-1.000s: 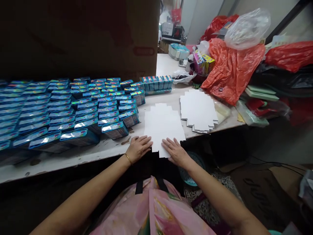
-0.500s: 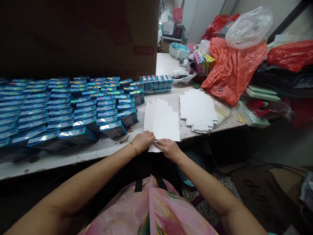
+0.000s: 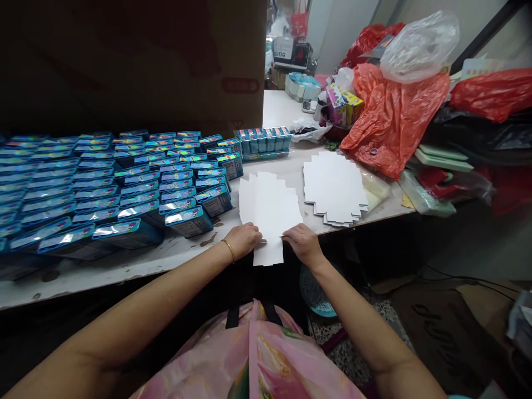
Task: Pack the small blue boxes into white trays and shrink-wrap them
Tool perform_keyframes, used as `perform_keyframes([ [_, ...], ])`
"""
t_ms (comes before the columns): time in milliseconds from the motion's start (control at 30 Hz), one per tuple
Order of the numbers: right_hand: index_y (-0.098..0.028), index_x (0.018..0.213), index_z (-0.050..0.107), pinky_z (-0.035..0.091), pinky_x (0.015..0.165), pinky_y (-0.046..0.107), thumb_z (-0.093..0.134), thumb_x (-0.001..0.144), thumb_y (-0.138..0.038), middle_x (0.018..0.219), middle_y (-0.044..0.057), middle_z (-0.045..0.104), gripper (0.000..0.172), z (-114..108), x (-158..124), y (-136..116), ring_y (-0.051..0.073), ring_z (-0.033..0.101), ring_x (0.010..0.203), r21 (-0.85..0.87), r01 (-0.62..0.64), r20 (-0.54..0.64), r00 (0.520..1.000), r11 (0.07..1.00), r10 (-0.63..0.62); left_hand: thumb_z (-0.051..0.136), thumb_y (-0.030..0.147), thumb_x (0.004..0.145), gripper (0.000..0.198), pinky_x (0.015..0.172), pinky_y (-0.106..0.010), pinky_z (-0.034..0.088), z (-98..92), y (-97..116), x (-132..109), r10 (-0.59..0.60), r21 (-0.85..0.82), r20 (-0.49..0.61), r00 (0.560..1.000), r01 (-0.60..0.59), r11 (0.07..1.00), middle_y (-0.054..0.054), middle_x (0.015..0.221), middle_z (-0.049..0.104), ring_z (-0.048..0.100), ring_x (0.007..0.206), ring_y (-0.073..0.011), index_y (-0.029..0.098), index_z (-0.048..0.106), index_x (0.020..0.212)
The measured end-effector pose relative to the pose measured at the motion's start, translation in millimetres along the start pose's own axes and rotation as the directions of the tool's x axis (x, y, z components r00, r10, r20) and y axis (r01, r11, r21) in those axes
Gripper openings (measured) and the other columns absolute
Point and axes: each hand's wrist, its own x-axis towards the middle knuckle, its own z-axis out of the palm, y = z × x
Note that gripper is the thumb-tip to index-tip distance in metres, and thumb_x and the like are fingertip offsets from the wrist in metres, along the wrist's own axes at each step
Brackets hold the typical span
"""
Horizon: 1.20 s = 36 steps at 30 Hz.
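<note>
A flat white cardboard box blank lies on the table in front of me, its near flap reaching past the table edge. My left hand, with a gold bracelet at the wrist, pinches the blank's edge left of that flap. On the other side my right hand pinches its right edge, fingers closed. To the right lies a stack of similar white blanks. Rows of small blue boxes stand on the table to the left.
A display box holding several blue packs stands behind the blank. Red plastic bags and a clear bag are heaped at the right. A large brown carton rises behind the blue boxes. Below the table edge is a turquoise basin.
My right hand has moved right, away from my left hand, to the blank's right edge. The near flap now lies out flat between my hands, and the blank has shifted slightly.
</note>
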Motion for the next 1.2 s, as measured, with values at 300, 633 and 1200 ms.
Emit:
perform_keyframes([
  [300,-0.015,0.098,0.053,0.042,0.062,0.028,0.033,0.086,-0.010,0.071,0.010,0.061,0.024,11.5,34.8,-42.6,0.021,0.054,0.074,-0.250,0.108,0.349,0.937,0.962,-0.014,0.041,0.023,0.084,0.025,0.058,-0.028,0.040,9.8,23.2,8.0,-0.282,-0.041,-0.105,0.953,0.280,0.959,-0.008,0.073,0.062,0.054,0.074,-0.0190,0.017,0.063,0.075],
  [633,-0.019,0.134,0.021,0.047,0.080,0.030,0.029,0.083,-0.008,0.117,0.009,0.052,0.052,-7.0,11.8,-32.6,0.015,0.056,0.094,0.177,-0.132,0.187,0.977,0.975,0.099,0.039,0.029,0.085,0.026,0.052,-0.025,0.036,8.3,31.4,8.9,-0.251,-0.053,-0.122,0.960,0.246,0.968,-0.006,0.077,0.062,0.051,0.078,-0.0208,0.024,0.064,0.083],
  [1200,-0.017,0.077,0.057,0.039,0.062,0.026,0.042,0.083,-0.009,0.077,0.006,0.054,0.018,1.8,18.0,-2.3,0.016,0.048,0.072,-0.220,0.321,0.328,0.914,0.921,-0.240,0.043,0.036,0.083,0.026,0.059,-0.027,0.040,4.8,31.0,10.4,-0.224,-0.073,-0.084,0.971,0.218,0.973,-0.007,0.076,0.062,0.055,0.078,-0.0199,0.021,0.064,0.082],
])
